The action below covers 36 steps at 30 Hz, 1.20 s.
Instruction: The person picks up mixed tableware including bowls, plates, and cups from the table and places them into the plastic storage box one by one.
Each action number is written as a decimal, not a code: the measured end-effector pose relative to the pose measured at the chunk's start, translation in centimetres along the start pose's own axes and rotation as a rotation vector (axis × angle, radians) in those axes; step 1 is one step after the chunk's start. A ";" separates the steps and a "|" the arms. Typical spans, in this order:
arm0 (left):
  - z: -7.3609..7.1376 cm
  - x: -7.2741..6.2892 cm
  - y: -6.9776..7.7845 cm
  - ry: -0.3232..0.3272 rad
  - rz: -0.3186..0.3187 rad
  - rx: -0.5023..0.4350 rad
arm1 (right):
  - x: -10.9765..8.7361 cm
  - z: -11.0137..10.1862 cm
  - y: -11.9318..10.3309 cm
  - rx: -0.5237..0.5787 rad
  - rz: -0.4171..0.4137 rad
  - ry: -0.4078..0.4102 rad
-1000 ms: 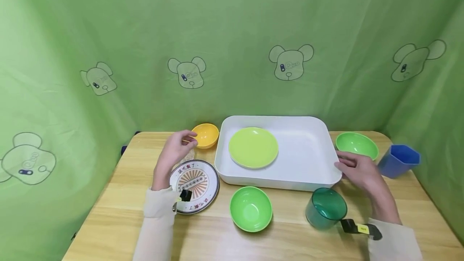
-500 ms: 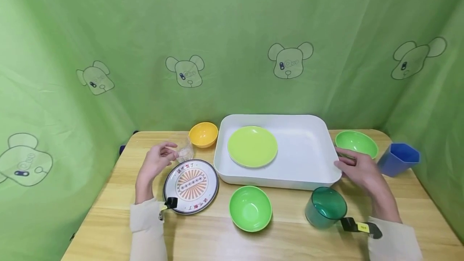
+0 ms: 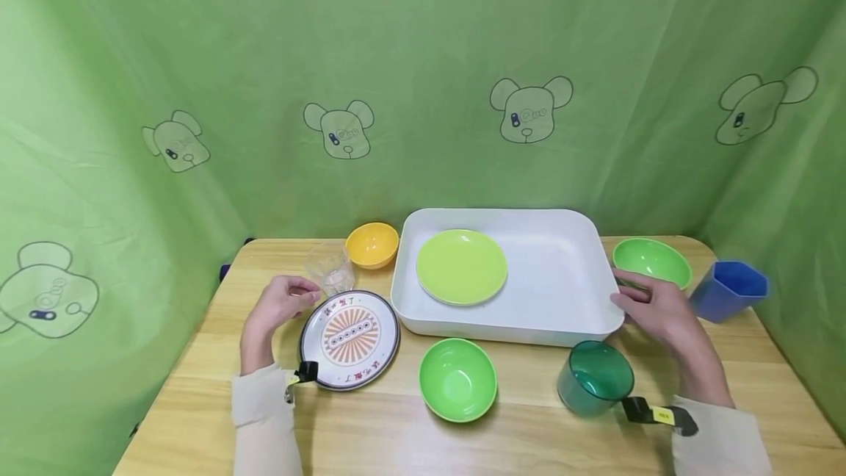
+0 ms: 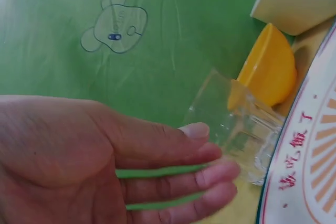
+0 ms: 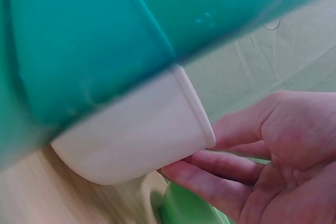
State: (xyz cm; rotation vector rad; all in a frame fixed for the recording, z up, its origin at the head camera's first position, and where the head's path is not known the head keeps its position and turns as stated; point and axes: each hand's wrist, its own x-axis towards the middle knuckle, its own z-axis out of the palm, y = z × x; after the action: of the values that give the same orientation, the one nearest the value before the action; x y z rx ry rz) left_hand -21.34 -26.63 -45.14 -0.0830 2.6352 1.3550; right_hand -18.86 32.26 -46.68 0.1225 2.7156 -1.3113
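In the head view a white tray (image 3: 555,278) holds a yellow-green plate (image 3: 461,267). My right hand (image 3: 661,314) grips the tray's right rim; the right wrist view has the thumb at the rim and fingers (image 5: 210,177) beneath the outer wall. A clear drinking glass (image 3: 337,276) stands at the left, in front of an orange bowl (image 3: 373,245). My left hand (image 3: 277,307) is beside that glass with relaxed fingers and holds nothing; its fingertips overlap the glass (image 4: 247,135) in the left wrist view. Right of this hand lies a white patterned plate (image 3: 349,373).
A green bowl (image 3: 457,380) sits in front of the tray, and a teal cup (image 3: 595,380) stands near the right forearm. Behind the right hand are another green bowl (image 3: 651,261) and a blue cup (image 3: 727,292). Green curtain (image 3: 423,94) borders the wooden table (image 3: 211,358).
My left hand has moved from the orange bowl to the left and toward me, past the glass, which now shows fully. The right hand stays at the tray's rim.
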 end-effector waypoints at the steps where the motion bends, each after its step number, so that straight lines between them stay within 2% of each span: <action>1: 0.1 0.1 -0.2 -0.003 -0.026 0.005 | 0.0 0.0 0.0 0.001 -0.001 -0.001; 7: 0.7 0.4 -0.9 -0.037 -0.163 0.043 | -0.1 0.0 0.0 0.004 0.007 -0.006; 12: 1.0 0.6 -1.3 -0.102 -0.210 0.059 | -0.1 0.0 0.0 0.000 0.013 -0.005; 18: 1.3 1.0 -1.9 -0.121 -0.205 0.050 | -0.1 0.0 0.1 -0.001 0.006 0.001; 28: 1.6 1.3 -2.4 -0.098 -0.215 0.057 | 0.0 0.1 0.2 0.025 -0.017 0.014; 36: 1.7 1.3 -2.8 -0.099 -0.175 0.059 | 0.0 0.2 0.2 0.019 0.004 0.010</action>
State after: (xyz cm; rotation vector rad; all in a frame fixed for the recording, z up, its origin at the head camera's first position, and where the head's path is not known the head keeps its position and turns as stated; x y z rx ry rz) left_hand -22.00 -26.80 -48.57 -0.2276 2.5174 1.1929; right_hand -18.79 32.26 -46.94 0.1357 2.7103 -1.3389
